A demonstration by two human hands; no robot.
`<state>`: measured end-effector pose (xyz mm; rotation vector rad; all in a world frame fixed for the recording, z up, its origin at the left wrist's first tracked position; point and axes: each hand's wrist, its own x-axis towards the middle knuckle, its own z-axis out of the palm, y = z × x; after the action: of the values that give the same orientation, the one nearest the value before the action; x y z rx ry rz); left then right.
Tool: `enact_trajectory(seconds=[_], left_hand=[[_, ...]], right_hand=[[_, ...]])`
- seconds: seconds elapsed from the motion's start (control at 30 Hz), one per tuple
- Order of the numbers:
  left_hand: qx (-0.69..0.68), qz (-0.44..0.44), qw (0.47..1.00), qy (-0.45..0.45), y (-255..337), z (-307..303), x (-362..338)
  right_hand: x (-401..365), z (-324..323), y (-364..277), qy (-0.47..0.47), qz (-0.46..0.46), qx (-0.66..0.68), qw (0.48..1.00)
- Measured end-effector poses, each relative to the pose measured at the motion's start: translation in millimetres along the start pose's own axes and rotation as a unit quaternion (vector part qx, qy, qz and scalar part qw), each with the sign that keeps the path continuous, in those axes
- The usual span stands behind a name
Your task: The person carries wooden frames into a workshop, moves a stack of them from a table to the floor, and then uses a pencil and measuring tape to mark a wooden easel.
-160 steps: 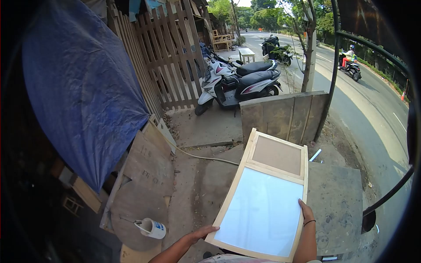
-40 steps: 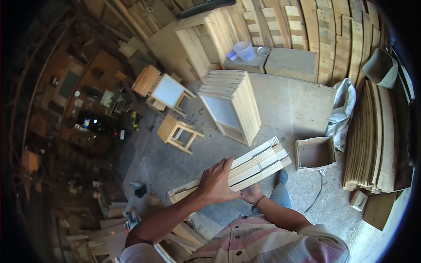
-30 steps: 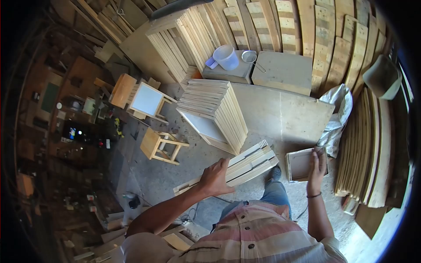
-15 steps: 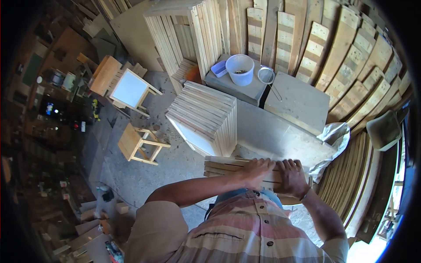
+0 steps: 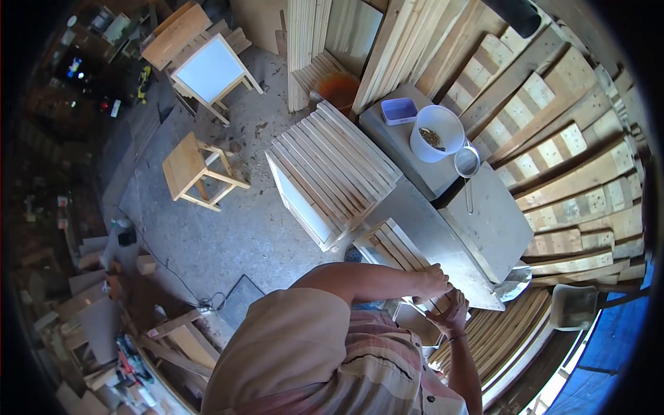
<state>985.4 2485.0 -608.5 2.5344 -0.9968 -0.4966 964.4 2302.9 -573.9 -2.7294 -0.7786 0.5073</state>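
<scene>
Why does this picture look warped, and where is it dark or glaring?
Head view: probably a wide lens, fanning out the planks and blackening the corners; the left side lies in shadow; glare whitens the lower right edge; hands look clear.

Left hand (image 5: 432, 283) beside right hand (image 5: 452, 317), fingers (image 5: 459, 301) curled

The left hand (image 5: 431, 282) and right hand (image 5: 451, 315) hide part of the held wooden strips (image 5: 399, 247).
</scene>
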Motion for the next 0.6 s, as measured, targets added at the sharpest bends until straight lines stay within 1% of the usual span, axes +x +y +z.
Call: enact_trajectory(seconds=[0.03, 0.1, 0.13, 0.17, 0.23, 0.3, 0.37, 0.4, 0.43, 0.5, 0.53, 0.57, 0.6], left_hand=[[-0.01, 0.005, 1.0, -0.023, -7, -5, 3], [0.005, 0.003, 0.999, -0.033, -20, 2, 15], [0.025, 0.004, 0.999, -0.048, -26, 4, 20], [0.024, 0.004, 0.998, -0.049, -32, 4, 23], [0.036, -0.025, 0.998, -0.049, -39, 5, 29], [0.04, -0.026, 0.997, -0.057, -51, 4, 33], [0.044, -0.027, 0.997, -0.064, -57, 10, 42], [0.034, -0.039, 0.997, -0.051, -61, 18, 49], [0.025, -0.051, 0.998, -0.037, -63, 17, 49], [0.039, -0.048, 0.996, -0.058, -70, 17, 55], [0.03, -0.046, 0.996, -0.065, -76, 26, 63], [0.022, -0.044, 0.996, -0.072, -80, 32, 71], [0.021, -0.041, 0.996, -0.073, -82, 33, 74]], right_hand=[[7, 10, 9, -0.003, -0.003, -0.005, 1.0], [17, 29, 25, -0.011, 0.016, -0.006, 1.0], [21, 37, 29, 0.022, 0.005, -0.026, 0.999], [28, 43, 37, 0.021, 0.005, -0.025, 0.999], [42, 44, 38, -0.029, 0.024, 0.009, 0.999], [54, 46, 39, -0.024, 0.032, 0.023, 0.999], [63, 50, 48, 0.002, 0.007, 0.03, 1.0], [68, 53, 54, -0.018, 0.02, 0.021, 0.999], [71, 62, 63, -0.018, 0.02, 0.025, 0.999], [78, 71, 72, 0.028, -0.012, -0.021, 0.999], [83, 68, 75, -0.005, -0.003, -0.006, 1.0], [88, 67, 77, -0.004, 0.001, -0.007, 1.0], [92, 65, 77, -0.033, 0.027, -0.005, 0.999]])
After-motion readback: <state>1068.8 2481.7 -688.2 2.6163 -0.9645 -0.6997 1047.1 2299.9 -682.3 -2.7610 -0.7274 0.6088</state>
